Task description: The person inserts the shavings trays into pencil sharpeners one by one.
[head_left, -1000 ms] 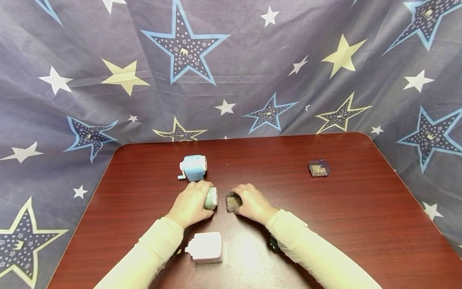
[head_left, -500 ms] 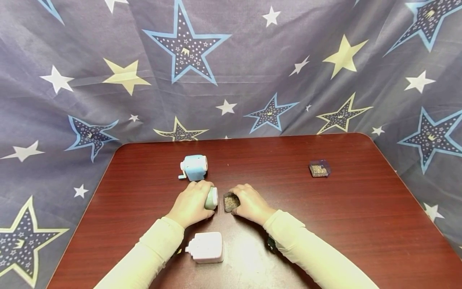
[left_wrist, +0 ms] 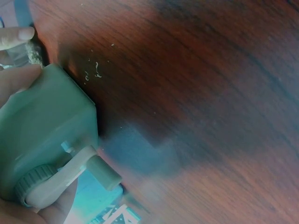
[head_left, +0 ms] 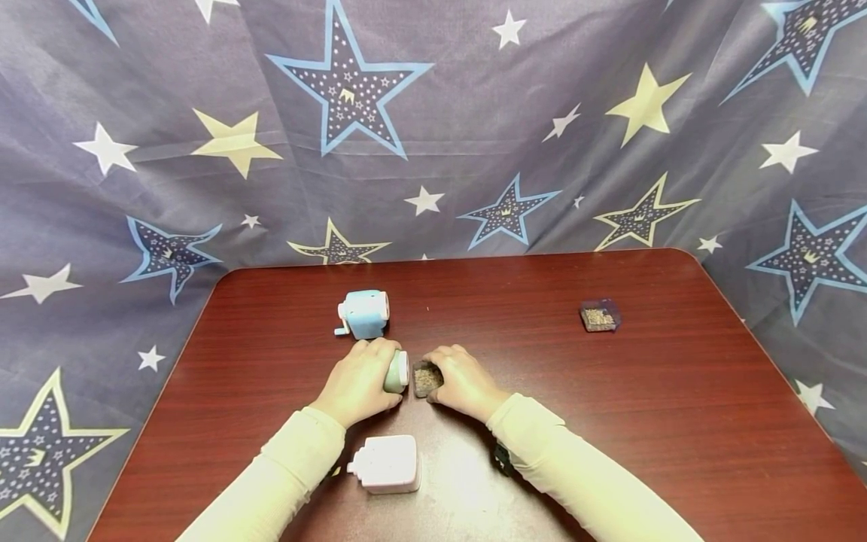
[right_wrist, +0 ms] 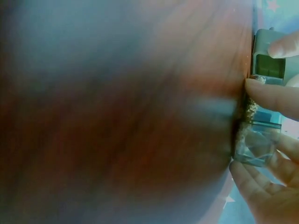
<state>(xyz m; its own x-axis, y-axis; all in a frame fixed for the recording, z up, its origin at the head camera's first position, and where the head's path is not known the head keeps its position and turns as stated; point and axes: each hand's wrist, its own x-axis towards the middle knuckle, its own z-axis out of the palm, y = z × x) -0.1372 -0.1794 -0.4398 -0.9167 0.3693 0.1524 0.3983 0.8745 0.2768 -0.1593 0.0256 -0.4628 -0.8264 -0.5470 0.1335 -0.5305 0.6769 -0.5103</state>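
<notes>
My left hand (head_left: 359, 384) grips a green hand-crank pencil sharpener (head_left: 394, 373) that lies on the table. Its crank handle (left_wrist: 60, 182) and square body show in the left wrist view. In my right hand (head_left: 467, 384) is a small clear shavings drawer (head_left: 425, 380), gripped by its sides between thumb and fingers and holding pale pencil shavings. The drawer's front end stands close to the sharpener's right side. Seen from the right wrist, the green sharpener (right_wrist: 266, 36) has a dark opening in the end that faces the drawer (right_wrist: 257, 144).
Behind my left hand stands a blue pencil sharpener (head_left: 366, 315). A pink one (head_left: 390, 464) sits nearer, between my forearms. Another drawer of shavings (head_left: 599, 316) lies at the far right. Loose shavings (left_wrist: 97, 70) dot the wooden table (head_left: 677, 421), and a star-patterned cloth (head_left: 433, 135) hangs behind.
My right hand has slid the shavings drawer left across the table, narrowing the gap to the green sharpener. My left hand and the sharpener have stayed in place.
</notes>
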